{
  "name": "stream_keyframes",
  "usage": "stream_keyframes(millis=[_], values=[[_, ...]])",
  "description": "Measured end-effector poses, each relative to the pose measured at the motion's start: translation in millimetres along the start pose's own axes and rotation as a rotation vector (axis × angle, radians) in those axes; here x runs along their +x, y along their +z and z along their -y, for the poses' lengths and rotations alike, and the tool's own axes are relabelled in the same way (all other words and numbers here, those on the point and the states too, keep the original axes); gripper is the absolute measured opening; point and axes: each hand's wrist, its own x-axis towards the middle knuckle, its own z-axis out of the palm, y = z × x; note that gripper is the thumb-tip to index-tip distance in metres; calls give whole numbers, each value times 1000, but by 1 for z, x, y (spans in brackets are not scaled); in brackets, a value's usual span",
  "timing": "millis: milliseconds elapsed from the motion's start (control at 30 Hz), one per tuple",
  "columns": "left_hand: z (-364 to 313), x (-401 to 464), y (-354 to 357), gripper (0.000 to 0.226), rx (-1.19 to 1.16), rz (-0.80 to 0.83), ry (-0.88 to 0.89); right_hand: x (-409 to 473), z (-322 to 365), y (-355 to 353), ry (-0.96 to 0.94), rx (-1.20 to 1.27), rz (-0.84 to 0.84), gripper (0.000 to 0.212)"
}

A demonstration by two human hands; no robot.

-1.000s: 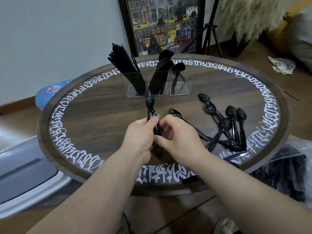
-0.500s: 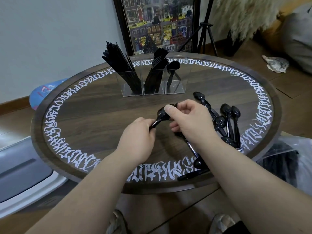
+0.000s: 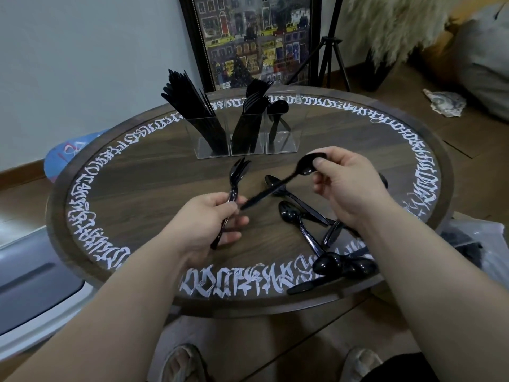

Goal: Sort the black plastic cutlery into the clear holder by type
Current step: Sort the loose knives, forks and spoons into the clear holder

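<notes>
Filling the view, the round surface (image 3: 143, 172) carries a clear holder (image 3: 248, 139) beyond both hands, its 3 compartments loaded with knives, forks and a few spoons. Loose spoons (image 3: 300, 216) lie under and beside the right hand (image 3: 347, 186), which pinches a spoon (image 3: 292, 180) by its bowl. Left hand (image 3: 206, 224) grips forks (image 3: 234, 186), tines up.

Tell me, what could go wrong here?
The right hand pinches the spoon only by its bowl, so the long handle may swing and slip. The left hand grips forks; they might go into the wrong slot of the holder. Spoons on the table lie near the table edge and the right arm could knock them off.
</notes>
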Motion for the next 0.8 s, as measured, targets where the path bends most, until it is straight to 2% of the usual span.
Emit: stream_keyframes(millis=[67,167,333,400,467,567,633,733,800], values=[[0,1,-5,21,22,-23,-9,0,1,-5,-21,-43,27,28],[1,-3,1,21,99,50,10,-5,-8,3,-50,-186,98,26],[6,-5,14,22,337,183,66,-3,-19,19,-95,-208,23,23],[7,-4,14,24,402,211,111,-1,-25,19,-144,-356,14,21],[8,-4,16,25,405,233,132,-1,-30,20,-227,-554,19,32],[8,-5,19,25,341,255,123,-3,-28,22,-304,-624,77,47],[6,-7,19,27,374,261,130,-7,-27,21,-338,-701,115,42],[5,-10,18,30,653,251,215,-9,-24,19,-338,-762,139,22],[7,-9,17,28,810,173,300,-7,-21,14,-328,-766,91,20]])
